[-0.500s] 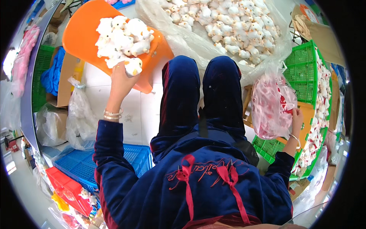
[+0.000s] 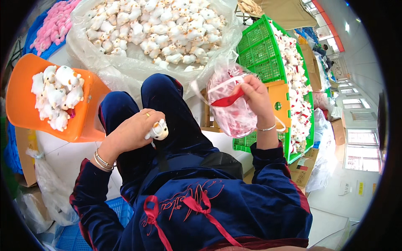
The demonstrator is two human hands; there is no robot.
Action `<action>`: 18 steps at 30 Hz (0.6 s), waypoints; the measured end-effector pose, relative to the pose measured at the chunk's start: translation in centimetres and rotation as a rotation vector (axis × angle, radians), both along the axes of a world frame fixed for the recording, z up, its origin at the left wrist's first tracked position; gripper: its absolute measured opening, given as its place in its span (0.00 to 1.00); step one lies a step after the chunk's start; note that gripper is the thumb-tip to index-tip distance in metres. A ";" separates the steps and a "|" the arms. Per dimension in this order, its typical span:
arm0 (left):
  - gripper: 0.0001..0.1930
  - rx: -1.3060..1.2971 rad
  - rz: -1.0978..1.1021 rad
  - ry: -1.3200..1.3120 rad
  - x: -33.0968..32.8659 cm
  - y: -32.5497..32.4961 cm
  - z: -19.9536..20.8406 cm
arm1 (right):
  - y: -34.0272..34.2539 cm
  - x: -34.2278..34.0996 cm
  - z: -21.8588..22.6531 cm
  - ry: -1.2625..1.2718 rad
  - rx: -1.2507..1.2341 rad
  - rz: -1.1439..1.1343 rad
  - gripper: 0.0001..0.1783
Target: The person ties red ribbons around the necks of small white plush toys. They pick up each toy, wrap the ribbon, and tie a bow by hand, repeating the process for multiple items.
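Note:
Wrapped in my left hand [image 2: 136,129], a small white plush toy [image 2: 159,131] shows its face past my fingers, above my lap. My right hand [image 2: 253,97] is raised at the right, pinching a red piece of fabric with white ribbon ties [image 2: 228,101]. Right behind it, a clear plastic bag [image 2: 232,123] holds more red and white pieces. To the left, an orange chair [image 2: 21,98] bears a small heap of white plush toys [image 2: 57,94]. My left fingers cover the rest of the held toy.
A large clear plastic sheet [image 2: 81,46] ahead bears a big pile of white plush toys [image 2: 167,29]. At the right, a green crate [image 2: 261,50] stands by many toys with red pieces on. Pink plush toys [image 2: 54,27] lie far left; a blue crate [image 2: 71,238] sits lower left.
My left hand has brought a plush toy from the chair to above my lap. My right hand has lifted a red, white-ribboned piece from the bag. The view has swung right.

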State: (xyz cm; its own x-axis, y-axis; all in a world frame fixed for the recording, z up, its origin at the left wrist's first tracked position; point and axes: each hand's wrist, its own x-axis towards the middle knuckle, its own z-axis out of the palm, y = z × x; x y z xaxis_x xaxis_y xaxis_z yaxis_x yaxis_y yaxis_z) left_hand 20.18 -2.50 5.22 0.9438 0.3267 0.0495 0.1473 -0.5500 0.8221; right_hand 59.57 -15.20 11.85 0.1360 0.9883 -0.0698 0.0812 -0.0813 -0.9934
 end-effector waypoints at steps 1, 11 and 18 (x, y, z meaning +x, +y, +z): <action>0.29 0.024 -0.043 -0.036 0.1 0.3 0.1 | 0.0 -1.0 -0.1 0.061 -0.017 0.025 0.06; 0.34 0.024 -0.076 0.161 -1.5 1.3 3.3 | 3.3 -8.5 -1.4 0.367 -0.284 0.045 0.07; 0.13 -0.312 0.424 -0.179 2.3 -1.1 4.1 | 6.8 -12.6 -1.3 0.286 -0.295 0.181 0.09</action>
